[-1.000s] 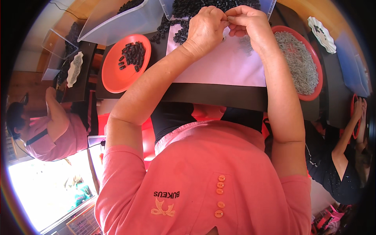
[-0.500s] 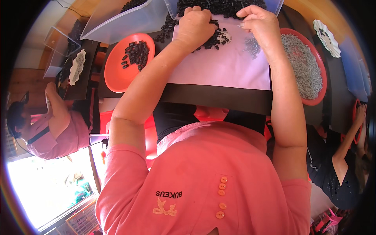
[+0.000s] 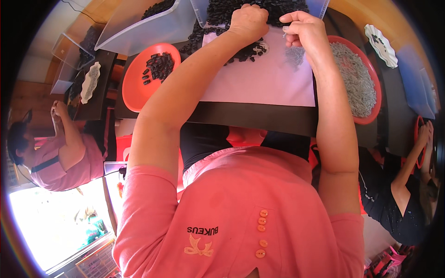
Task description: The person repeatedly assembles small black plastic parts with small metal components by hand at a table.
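Observation:
My left hand (image 3: 251, 22) is at the far edge of a pale cloth (image 3: 259, 85), beside the heap of small black plastic pieces (image 3: 225, 10). Its fingers are bent and closed, and whatever they hold is hidden behind the hand. To its right, my right hand (image 3: 306, 32) pinches a tiny silvery screw-like piece (image 3: 284, 35) between thumb and forefinger. More black pieces (image 3: 245, 54) lie scattered on the cloth under my left wrist, around a pale round item (image 3: 265, 46). A small pile of silvery screw-like pieces (image 3: 295, 56) rests on the cloth below my right hand.
An orange-red bowl (image 3: 131, 88) with black pieces stands left; a red basin (image 3: 378, 88) full of silvery pieces stands right. Clear plastic bins (image 3: 134, 30) line the far side. A white scalloped dish (image 3: 387, 55) is far right. Other people sit on both sides.
My left hand has moved right, closer to my right hand, and its fingers have closed up. The right hand still pinches the silvery piece, with its other fingers more curled.

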The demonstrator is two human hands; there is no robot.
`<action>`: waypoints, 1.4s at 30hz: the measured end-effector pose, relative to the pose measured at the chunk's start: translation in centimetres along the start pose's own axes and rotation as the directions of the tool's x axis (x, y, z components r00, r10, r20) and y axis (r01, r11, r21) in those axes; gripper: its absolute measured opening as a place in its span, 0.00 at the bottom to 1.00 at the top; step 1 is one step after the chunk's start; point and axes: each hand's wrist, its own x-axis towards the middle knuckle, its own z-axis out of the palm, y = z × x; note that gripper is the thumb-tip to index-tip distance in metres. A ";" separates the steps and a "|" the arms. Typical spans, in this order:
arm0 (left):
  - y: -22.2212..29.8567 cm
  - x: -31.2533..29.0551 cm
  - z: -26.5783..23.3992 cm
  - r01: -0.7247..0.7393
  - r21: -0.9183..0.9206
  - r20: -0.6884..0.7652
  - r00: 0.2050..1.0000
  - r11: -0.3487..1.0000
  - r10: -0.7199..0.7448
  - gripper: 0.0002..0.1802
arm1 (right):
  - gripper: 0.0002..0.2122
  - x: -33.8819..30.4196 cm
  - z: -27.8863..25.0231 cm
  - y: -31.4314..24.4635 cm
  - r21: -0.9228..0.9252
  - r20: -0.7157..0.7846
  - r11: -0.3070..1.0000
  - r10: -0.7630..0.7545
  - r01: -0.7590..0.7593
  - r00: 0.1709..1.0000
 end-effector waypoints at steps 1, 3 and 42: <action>-0.1 0.1 0.3 -0.005 0.030 0.022 1.000 1.000 0.004 0.09 | 0.11 0.0 -0.1 0.0 0.019 0.008 1.000 0.020 -0.021 1.000; -0.7 -0.2 0.7 -0.061 0.064 0.017 0.998 0.996 0.060 0.08 | 0.11 -0.2 -0.1 -0.3 0.039 0.016 0.999 0.030 -0.031 0.999; 3.4 -5.3 -4.6 0.358 -0.797 0.216 0.921 0.486 -0.325 0.10 | 0.11 2.8 -0.4 4.8 0.493 0.288 0.859 -0.310 0.138 0.906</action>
